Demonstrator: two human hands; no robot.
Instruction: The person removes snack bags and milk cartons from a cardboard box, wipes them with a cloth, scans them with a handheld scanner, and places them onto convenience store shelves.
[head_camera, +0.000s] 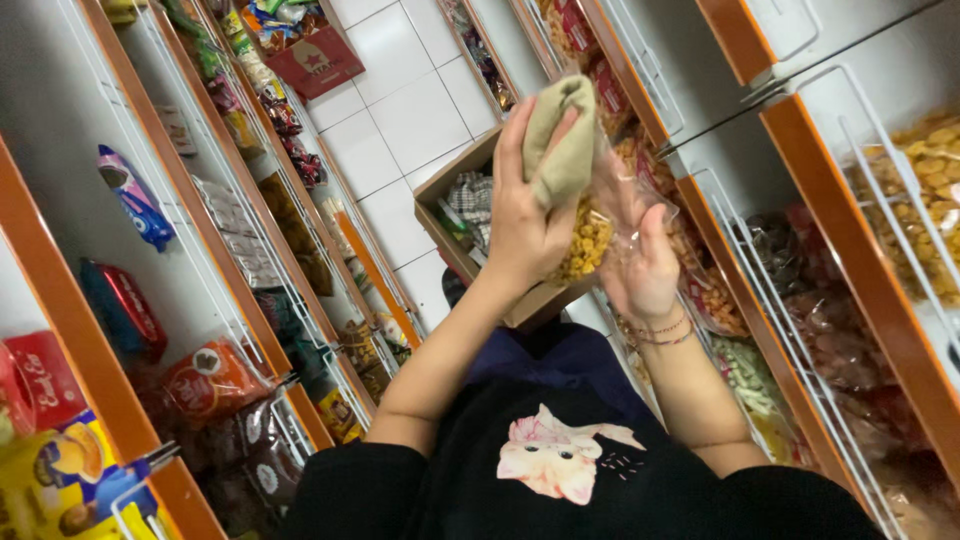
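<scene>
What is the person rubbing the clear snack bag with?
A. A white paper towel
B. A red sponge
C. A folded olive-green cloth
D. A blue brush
C: the left hand presses a folded olive-green cloth against the clear bag of yellow snacks, while the right hand supports the bag from the other side.

a narrow shop aisle runs between two rows of shelving; the floor (410, 110) is laid with large white tiles with thin grey joints; the left shelves (60, 300) have orange-brown edges, pale backs and white wire rails (215, 290), and hold packets of snacks; the right shelves (850, 250) match, filled with clear bags of snacks; the light is even and soft.
</scene>
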